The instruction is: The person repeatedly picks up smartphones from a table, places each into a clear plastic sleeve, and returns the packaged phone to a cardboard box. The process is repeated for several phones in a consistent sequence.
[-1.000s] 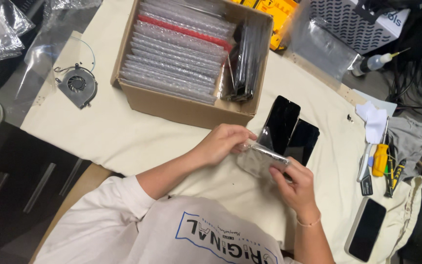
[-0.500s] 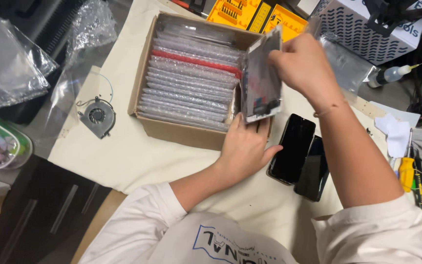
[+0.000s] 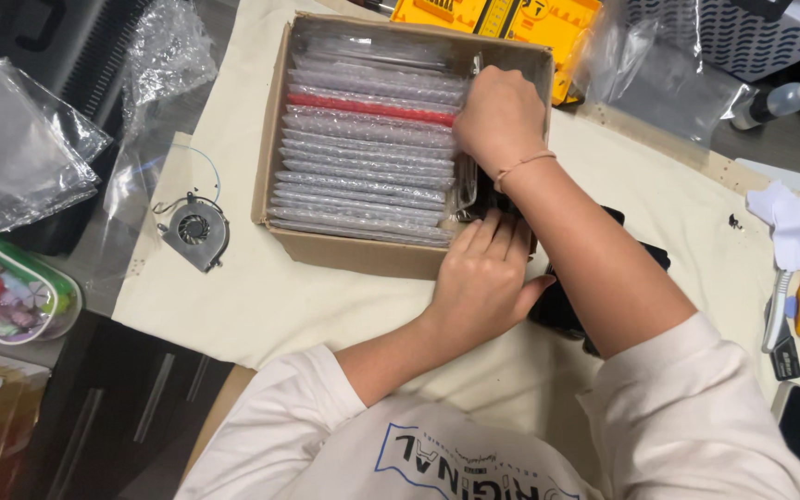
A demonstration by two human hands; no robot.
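Whereas our right hand (image 3: 500, 116) held a bubble-wrapped screen above the box (image 3: 275, 139) moments ago, it now closes inside it, contents hidden, left hand (image 3: 481, 278) bracing the front wall.

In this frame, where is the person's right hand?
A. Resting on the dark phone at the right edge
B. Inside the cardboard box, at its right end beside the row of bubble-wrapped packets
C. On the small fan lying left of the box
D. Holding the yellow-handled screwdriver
B: the right hand is down inside the cardboard box at its right end, next to the bubble-wrapped packets.
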